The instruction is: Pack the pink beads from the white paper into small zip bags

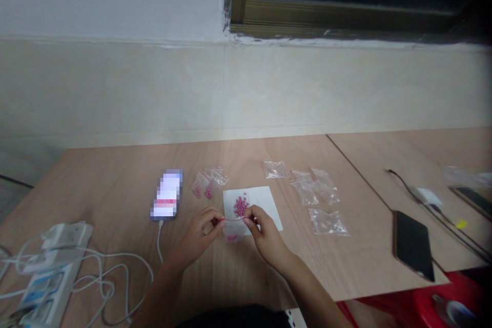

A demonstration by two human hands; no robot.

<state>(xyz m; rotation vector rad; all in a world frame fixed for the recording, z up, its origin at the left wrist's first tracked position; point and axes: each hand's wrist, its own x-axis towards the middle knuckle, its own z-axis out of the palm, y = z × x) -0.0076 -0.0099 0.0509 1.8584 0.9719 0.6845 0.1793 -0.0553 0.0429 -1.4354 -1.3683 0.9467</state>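
Note:
Between my two hands hangs a small clear zip bag (233, 230) with a red strip along its top and pink beads low inside. My left hand (203, 228) pinches one top corner between thumb and fingers. At the other corner, my right hand (263, 230) grips the same strip. Just beyond the bag, a heap of pink beads (241, 206) rests on a white sheet of paper (265, 204). To the left of the paper lie small bags with pink beads (203, 187), partly overlapping another clear bag.
Several clear zip bags (328, 222) lie right of the paper. A lit phone (167, 195) on a white cable is at the left, near a power strip (57, 271) with tangled cords. A dark phone (413, 245) lies near the table's right front edge. A tiled wall (154, 92) stands behind.

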